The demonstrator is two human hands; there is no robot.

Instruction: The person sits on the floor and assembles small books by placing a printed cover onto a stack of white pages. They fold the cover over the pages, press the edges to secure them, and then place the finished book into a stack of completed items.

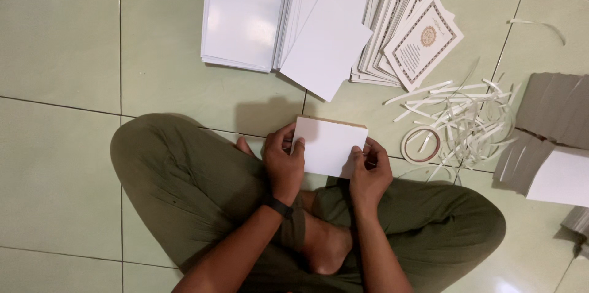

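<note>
White card (328, 146), long axis crosswise, gripped between left hand (283, 161) and right hand (370, 170), above crossed legs.

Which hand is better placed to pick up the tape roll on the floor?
Probably the right hand: it holds the white card's right edge, beside the tape roll. The left hand grips the far edge.
</note>
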